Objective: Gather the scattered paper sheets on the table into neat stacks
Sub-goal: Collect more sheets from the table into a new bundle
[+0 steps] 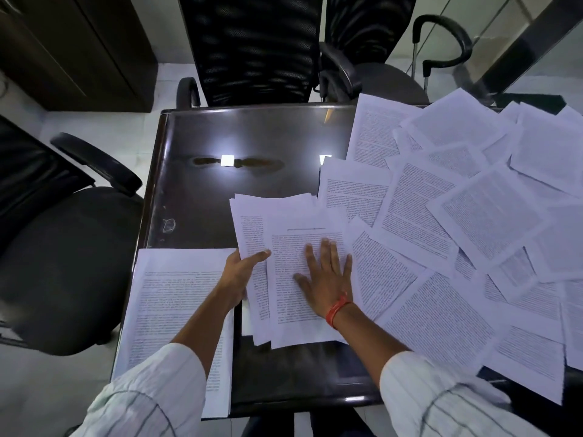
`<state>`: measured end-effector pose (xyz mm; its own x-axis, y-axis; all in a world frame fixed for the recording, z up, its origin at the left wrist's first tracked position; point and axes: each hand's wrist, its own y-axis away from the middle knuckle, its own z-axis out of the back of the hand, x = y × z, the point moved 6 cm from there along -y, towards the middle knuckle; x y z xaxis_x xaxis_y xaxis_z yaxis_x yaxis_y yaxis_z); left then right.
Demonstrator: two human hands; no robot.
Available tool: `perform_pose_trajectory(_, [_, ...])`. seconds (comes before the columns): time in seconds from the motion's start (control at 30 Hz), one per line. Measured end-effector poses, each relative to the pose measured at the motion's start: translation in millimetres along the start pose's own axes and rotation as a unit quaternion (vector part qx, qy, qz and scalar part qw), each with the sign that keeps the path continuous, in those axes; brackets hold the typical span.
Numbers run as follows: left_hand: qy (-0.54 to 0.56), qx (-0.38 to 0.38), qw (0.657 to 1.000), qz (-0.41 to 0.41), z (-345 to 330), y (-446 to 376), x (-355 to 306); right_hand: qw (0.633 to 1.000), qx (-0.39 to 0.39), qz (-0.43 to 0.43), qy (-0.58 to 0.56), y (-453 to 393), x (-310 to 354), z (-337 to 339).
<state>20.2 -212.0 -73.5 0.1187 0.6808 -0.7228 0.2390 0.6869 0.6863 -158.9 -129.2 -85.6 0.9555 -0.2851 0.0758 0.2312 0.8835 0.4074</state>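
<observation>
A loose bundle of printed sheets [285, 216] lies in the middle of the dark glossy table [220, 134]. My left hand [241, 272] grips the bundle's left edge, thumb on top. My right hand [326, 275] lies flat on the top sheet with fingers spread, an orange thread on its wrist. A squared stack of sheets [167, 304] sits at the table's front left corner, under my left forearm. Several scattered sheets [457, 216] overlap across the right half of the table.
Black office chairs stand around the table: one at the left [63, 247], a mesh-backed one at the far side [252, 48], another at the far right [391, 58]. A wooden cabinet [72, 45] fills the upper left.
</observation>
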Motion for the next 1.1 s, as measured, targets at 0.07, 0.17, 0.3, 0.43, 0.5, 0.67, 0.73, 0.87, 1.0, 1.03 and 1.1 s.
perform_pose_trajectory(0.07, [-0.012,-0.001,1.000,-0.006,-4.0,-1.9,-0.2,1.000,-0.002,0.014,0.002,-3.9,8.7,1.1])
perform_pose_trajectory(0.17, [-0.003,-0.012,1.000,-0.010,-2.0,-6.0,3.3,0.998,0.015,0.064,0.003,-9.2,25.3,3.8])
perform_pose_trajectory(0.3, [0.010,-0.018,1.000,-0.021,4.9,0.6,-5.0,0.984,-0.079,0.069,-0.147,-10.8,22.0,31.4])
perform_pose_trajectory(0.43, [0.039,-0.002,0.998,-0.056,13.8,8.0,-36.8,0.844,-0.125,-0.094,-0.512,-18.4,-22.2,64.1])
perform_pose_trajectory(0.5, [0.055,-0.013,0.996,-0.070,12.4,10.0,-56.8,0.767,-0.082,-0.125,-0.624,-28.3,-30.7,85.3])
perform_pose_trajectory(0.67, [0.049,-0.011,0.981,-0.186,-18.2,34.3,-121.2,0.752,-0.211,-0.017,-0.624,-15.9,-41.1,180.2])
perform_pose_trajectory(0.73, [0.050,0.027,0.965,-0.257,-32.8,51.7,-141.1,0.720,-0.278,0.023,-0.635,2.6,-52.6,208.5])
perform_pose_trajectory(0.87, [0.033,0.058,0.946,-0.316,-51.3,67.7,-136.5,0.712,-0.303,0.054,-0.631,26.6,-76.5,192.5])
perform_pose_trajectory(1.0, [-0.038,0.056,0.955,-0.287,-64.9,66.7,-99.0,0.742,-0.256,0.020,-0.620,32.9,-91.3,155.5])
perform_pose_trajectory(1.03, [-0.056,0.056,0.954,-0.288,-69.0,67.9,-94.6,0.738,-0.252,0.017,-0.625,33.4,-93.7,153.0])
perform_pose_trajectory(1.1, [-0.074,0.057,0.949,-0.300,-79.7,74.2,-95.0,0.726,-0.258,0.017,-0.638,35.7,-95.8,156.2])
